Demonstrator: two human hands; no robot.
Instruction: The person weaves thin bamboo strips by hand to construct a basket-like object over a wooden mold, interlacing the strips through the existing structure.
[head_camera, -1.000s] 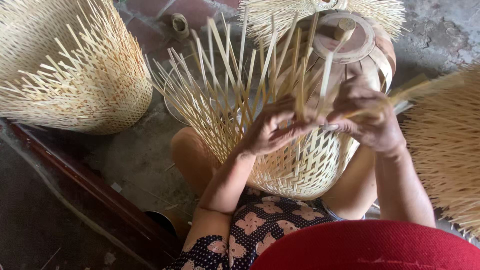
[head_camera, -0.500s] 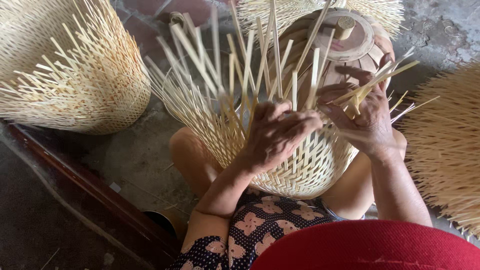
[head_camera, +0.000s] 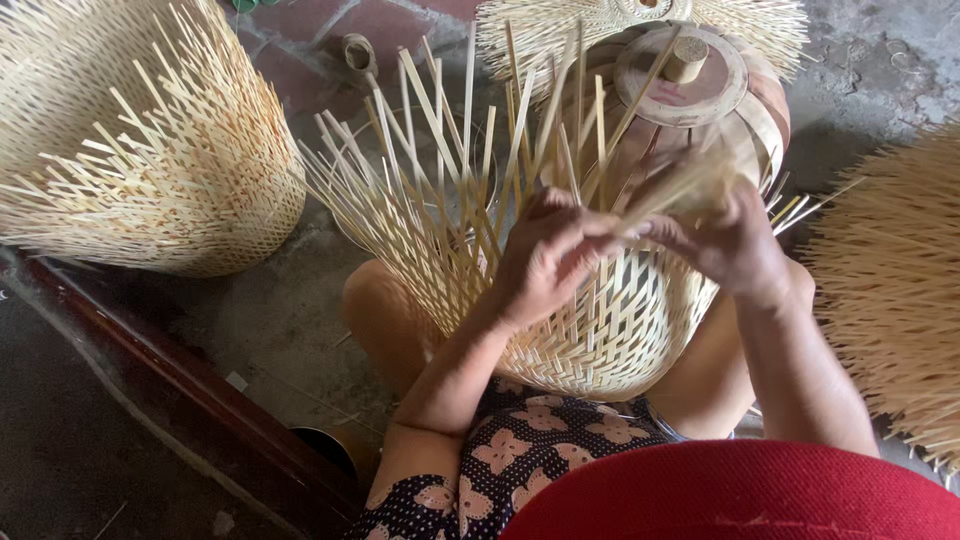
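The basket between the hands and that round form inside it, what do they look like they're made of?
Basket: pale split bamboo or cane strips, unfinished matte, loose flat slats sticking up. Round form: likely wood, smooth brown curved ribs and a disc top with a peg.

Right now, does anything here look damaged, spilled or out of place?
Nothing stands out. The loose strips sticking up are simply unwoven ends of the basket that the left hand and right hand grip; the woven lower part looks even.
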